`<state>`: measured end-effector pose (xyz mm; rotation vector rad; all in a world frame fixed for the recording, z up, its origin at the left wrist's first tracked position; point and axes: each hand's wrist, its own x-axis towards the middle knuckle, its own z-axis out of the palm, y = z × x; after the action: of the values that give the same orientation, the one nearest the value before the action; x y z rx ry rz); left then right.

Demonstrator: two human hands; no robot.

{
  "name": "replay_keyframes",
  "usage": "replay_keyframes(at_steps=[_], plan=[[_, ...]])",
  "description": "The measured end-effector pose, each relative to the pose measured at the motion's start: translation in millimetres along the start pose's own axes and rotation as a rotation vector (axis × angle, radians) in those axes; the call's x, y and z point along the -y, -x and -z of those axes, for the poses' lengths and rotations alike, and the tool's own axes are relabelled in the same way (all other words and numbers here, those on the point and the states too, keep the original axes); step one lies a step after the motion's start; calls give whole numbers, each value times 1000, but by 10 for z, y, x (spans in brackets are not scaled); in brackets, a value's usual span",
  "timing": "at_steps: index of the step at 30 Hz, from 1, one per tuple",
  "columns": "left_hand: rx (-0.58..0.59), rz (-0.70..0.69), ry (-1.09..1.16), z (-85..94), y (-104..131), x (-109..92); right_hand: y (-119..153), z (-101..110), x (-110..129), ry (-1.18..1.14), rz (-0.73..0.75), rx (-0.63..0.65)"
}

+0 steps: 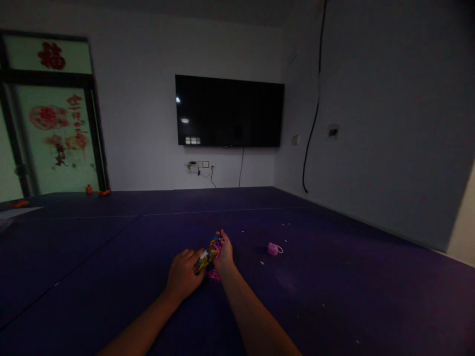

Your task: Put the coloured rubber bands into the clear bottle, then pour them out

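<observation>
My left hand (pixel 184 273) is closed around what looks like a small see-through container (pixel 201 262) full of colourful bands, with a white patch on it. Against its mouth, my right hand (pixel 224 256) is cupped, palm turned inward, holding a clump of colourful elastic bands (pixel 217 244) in pink, blue and yellow. More pink bands (pixel 214 275) show just below, between the two hands. To the right of my hands, a small pink lid-like piece with a ring loop (pixel 273 248) lies on the purple surface, touched by neither hand.
The wide purple floor or mat (pixel 148 316) has scattered white scraps (pixel 261 263) and seams. Small orange objects (pixel 104 192) lie by the door (pixel 52 133) at the far left. A television (pixel 230 111) hangs on the back wall; a black cable (pixel 311 131) hangs at right.
</observation>
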<state>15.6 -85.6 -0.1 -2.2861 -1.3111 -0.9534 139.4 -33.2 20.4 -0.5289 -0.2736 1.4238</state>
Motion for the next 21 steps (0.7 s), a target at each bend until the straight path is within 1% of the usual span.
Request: replay_keyframes(at_steps=[4, 8, 12, 21], plan=[[-12, -4, 8, 8, -1, -6, 38, 1, 23, 11, -46, 34], [-31, -15, 16, 29, 2, -12, 28, -6, 12, -17, -61, 17], [-25, -12, 11, 40, 4, -13, -5, 3, -22, -43, -18, 37], [13, 3, 19, 57, -9, -19, -91, 39, -79, 1, 54, 87]])
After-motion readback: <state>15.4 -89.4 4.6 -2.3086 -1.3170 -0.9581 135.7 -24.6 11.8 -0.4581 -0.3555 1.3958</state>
